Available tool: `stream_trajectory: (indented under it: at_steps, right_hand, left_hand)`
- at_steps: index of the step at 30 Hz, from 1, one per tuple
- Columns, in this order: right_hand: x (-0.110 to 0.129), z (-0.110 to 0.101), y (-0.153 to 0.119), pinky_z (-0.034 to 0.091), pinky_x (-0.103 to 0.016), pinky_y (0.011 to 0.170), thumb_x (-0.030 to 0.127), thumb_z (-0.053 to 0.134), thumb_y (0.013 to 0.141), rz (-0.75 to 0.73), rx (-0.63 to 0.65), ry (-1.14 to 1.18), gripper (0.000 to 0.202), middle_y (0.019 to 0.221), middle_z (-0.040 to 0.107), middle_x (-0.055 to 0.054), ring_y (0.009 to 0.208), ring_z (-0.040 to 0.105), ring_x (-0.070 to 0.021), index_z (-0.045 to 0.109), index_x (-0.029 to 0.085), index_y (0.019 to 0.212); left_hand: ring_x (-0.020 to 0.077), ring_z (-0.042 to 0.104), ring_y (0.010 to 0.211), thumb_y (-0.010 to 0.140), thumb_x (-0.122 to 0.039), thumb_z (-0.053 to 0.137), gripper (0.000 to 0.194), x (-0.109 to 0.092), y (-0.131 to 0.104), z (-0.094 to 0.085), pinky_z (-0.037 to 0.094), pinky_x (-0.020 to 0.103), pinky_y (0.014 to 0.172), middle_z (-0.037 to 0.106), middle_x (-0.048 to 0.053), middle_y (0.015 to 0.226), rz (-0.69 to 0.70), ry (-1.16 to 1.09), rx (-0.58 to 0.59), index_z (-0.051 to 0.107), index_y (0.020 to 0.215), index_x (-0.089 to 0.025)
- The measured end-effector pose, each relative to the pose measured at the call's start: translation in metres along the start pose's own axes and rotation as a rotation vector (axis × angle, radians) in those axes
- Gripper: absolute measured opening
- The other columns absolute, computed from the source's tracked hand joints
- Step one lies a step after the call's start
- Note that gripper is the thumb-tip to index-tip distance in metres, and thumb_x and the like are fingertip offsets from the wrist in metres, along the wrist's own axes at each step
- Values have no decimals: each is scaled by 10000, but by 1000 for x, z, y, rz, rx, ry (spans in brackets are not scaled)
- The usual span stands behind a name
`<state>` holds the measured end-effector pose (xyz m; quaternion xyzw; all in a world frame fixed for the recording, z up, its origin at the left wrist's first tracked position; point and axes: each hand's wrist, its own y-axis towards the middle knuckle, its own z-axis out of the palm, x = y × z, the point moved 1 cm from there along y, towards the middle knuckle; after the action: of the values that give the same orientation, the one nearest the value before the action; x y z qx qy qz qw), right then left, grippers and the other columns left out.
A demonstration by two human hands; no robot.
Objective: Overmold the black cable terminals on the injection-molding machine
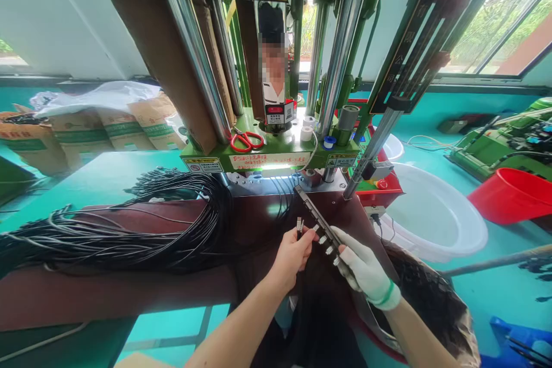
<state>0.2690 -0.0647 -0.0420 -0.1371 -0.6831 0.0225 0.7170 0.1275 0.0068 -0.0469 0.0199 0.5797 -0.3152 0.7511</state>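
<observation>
My bare left hand [293, 256] pinches a black cable's end, with a silver USB plug [299, 224] standing up from the fingers. Its fingertips are right beside a long dark metal mould bar [317, 215]. My right hand [366, 270], in a white glove with a green cuff edge, grips the lower end of that bar. Several small silver-white connectors [329, 250] sit along the bar's left edge. Over the brown table lies a big bundle of black cables [129, 241]. A few thin cables [281, 192] hang at the press's lower front.
A green press [267, 155] with steel columns stands ahead, red-handled scissors [246, 140] on its ledge. At right are a white tub [435, 213], a red bucket [513, 195] and a dark-lined bin [431, 293]. A person [273, 92] shows between the columns. Sacks [112, 126] stand at left.
</observation>
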Motion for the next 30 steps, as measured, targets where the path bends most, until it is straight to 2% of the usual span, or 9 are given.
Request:
stream_trajectory:
  at_steps: [6, 12, 16, 19, 21, 24, 27, 30]
  right_hand:
    - [3, 0, 1, 203, -151, 280, 525, 543, 739, -25, 42, 13, 753, 572, 484, 7, 372, 332, -40, 358, 48, 1291]
    - [-11, 0, 7, 220, -149, 281, 539, 492, 774, -107, 95, -78, 735, 481, 377, 62, 361, 286, -43, 341, 74, 1322]
    - [-17, -2, 8, 214, -146, 265, 550, 494, 766, -99, 49, -58, 745, 473, 401, 51, 347, 301, -47, 348, 73, 1319]
    - [-15, -4, 7, 184, -142, 257, 550, 520, 747, -62, 2, 22, 755, 480, 419, 47, 329, 297, -40, 354, 76, 1311]
    - [-11, -5, 5, 175, -140, 251, 549, 518, 752, -40, -8, 31, 743, 482, 434, 46, 311, 287, -33, 351, 91, 1313]
    - [-5, -6, 3, 189, -133, 244, 543, 524, 751, -18, 0, 23, 729, 511, 468, 32, 313, 308, -34, 357, 101, 1307]
    - [0, -6, 0, 207, -117, 259, 514, 540, 755, 0, 24, 25, 700, 547, 469, 27, 356, 337, -36, 365, 110, 1299]
    - [1, -6, -2, 213, -111, 273, 497, 522, 776, 4, 45, -7, 672, 535, 447, 37, 372, 341, -37, 363, 109, 1300]
  left_hand:
    - [14, 143, 312, 703, -475, 573, 318, 1, 2, -4, 80, 168, 307, 223, -125, 396, 16, -47, 14, 481, 698, -170]
    - [13, 150, 316, 716, -472, 551, 312, 3, 5, -5, 72, 166, 315, 239, -122, 398, 38, 10, -16, 463, 695, -173]
    - [18, 154, 332, 742, -488, 509, 312, 2, 7, -4, 96, 158, 313, 232, -120, 424, 88, 70, -27, 441, 715, -185]
    - [28, 212, 347, 777, -512, 441, 301, -3, 9, -6, 145, 142, 315, 287, -111, 464, 203, 91, -110, 414, 803, -213]
    - [31, 217, 345, 793, -500, 415, 276, -6, 9, -9, 151, 136, 312, 307, -112, 470, 239, 89, -171, 374, 795, -228]
    - [28, 166, 327, 794, -458, 428, 259, -11, 8, -11, 113, 142, 294, 299, -114, 441, 202, 74, -144, 352, 725, -221]
    - [17, 142, 315, 754, -432, 502, 260, -14, 8, -10, 86, 148, 292, 260, -120, 402, 119, 42, -91, 419, 700, -192]
    - [11, 139, 304, 716, -446, 553, 292, -14, 10, -9, 85, 152, 293, 223, -129, 376, 57, -21, -98, 452, 683, -173]
